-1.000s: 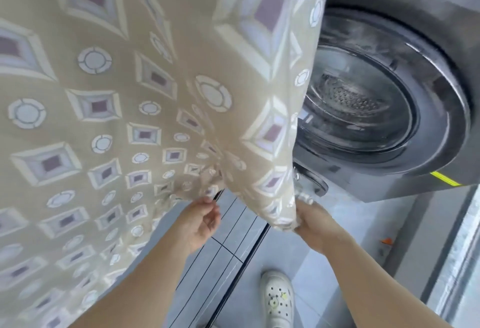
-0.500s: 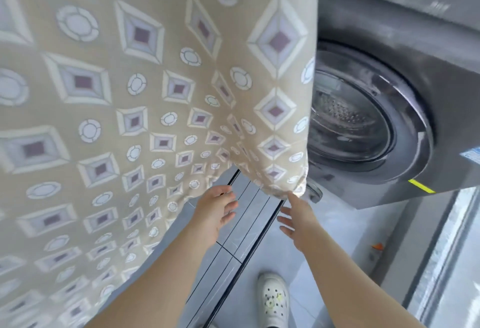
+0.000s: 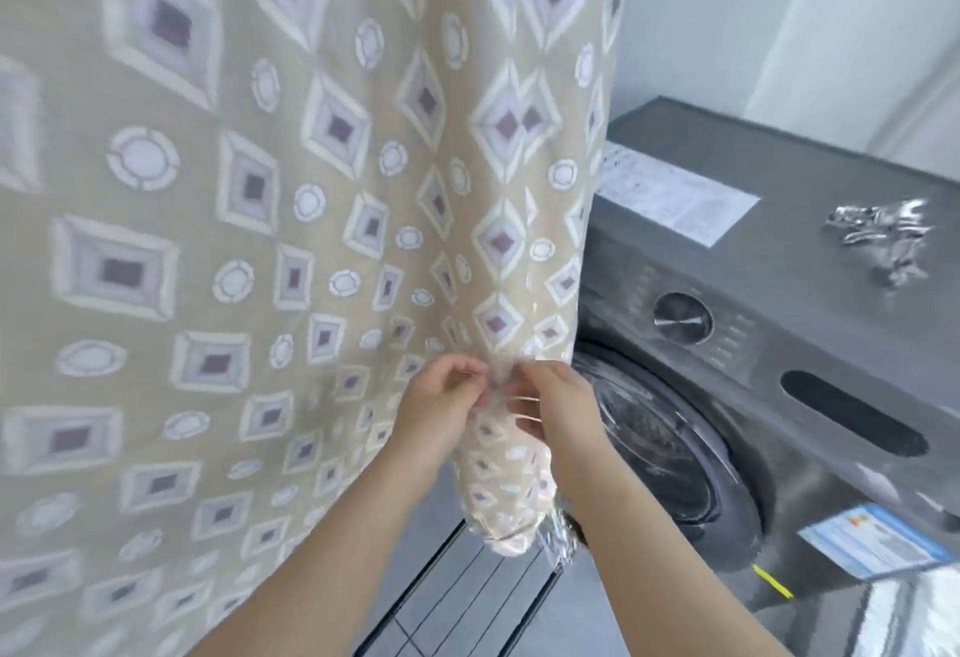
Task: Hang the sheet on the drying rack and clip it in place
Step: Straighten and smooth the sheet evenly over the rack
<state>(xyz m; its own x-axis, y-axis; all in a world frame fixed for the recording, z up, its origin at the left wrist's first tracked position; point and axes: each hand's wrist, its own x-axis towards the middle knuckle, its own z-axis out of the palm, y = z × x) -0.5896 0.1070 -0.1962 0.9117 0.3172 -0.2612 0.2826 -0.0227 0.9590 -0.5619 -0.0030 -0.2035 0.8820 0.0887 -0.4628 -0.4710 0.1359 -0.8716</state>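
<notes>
A beige sheet (image 3: pixel 249 219) patterned with white diamonds and circles hangs down across the left and middle of the view. Its top and whatever bears it are out of frame. My left hand (image 3: pixel 436 412) and my right hand (image 3: pixel 550 407) meet at the sheet's right edge, both pinching the cloth. A bunched end of the sheet (image 3: pixel 506 490) droops below my hands. A shiny metal clip (image 3: pixel 558 537) shows beside the bottom of that bunch. Several metal clips (image 3: pixel 878 232) lie on top of the washing machine.
A dark grey front-loading washing machine (image 3: pixel 769 396) stands close on the right, its round door just behind my right hand. Dark rails (image 3: pixel 467 599) lie low on the grey tiled floor beneath my arms. A white wall rises behind the machine.
Both hands rose from below the sheet's lower corner and closed together on its right edge, gathering the cloth. The view tilted up, showing the machine's top and the clips.
</notes>
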